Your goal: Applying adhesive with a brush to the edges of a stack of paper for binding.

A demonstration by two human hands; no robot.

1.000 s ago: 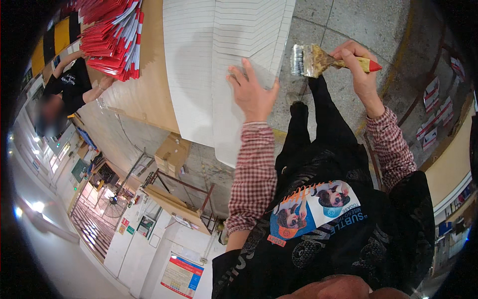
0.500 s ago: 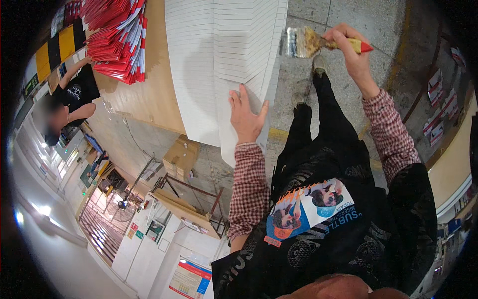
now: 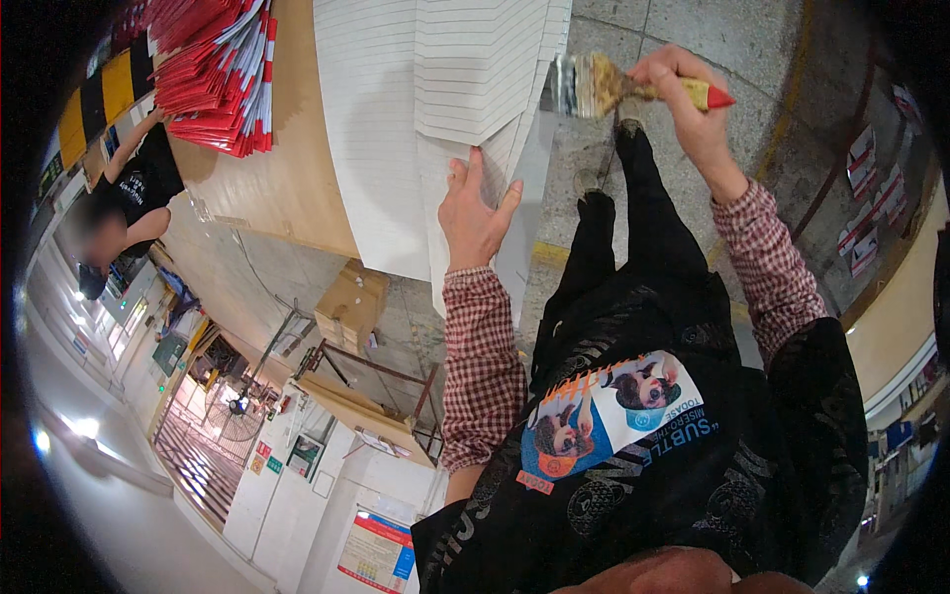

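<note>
My right hand (image 3: 693, 114) grips a flat paintbrush (image 3: 618, 87) by its yellow, red-tipped handle. The brush's pale, glue-like smeared bristles point left and hang beside the sheets' right edge. Overlapping white paper sheets (image 3: 371, 148), fanned so that their edges form many fine lines, cover the table's right side. On the near part of those sheets rests my left hand (image 3: 477, 213), with the index finger stretched forward against an edge of the upper layer and the thumb spread aside. Nothing shows in its grasp.
Red-and-white folded paper pieces (image 3: 218, 84) are stacked on the wooden table (image 3: 302, 188) at left. Another person (image 3: 143, 188) stands past its left end. A cardboard box (image 3: 353, 302) sits on the floor near the table; printed sheets (image 3: 861, 208) lie at far right.
My left hand has shifted slightly left along the sheets. The brush has moved a little left, its bristles now closer to the paper's edge. The view has shifted slightly.
</note>
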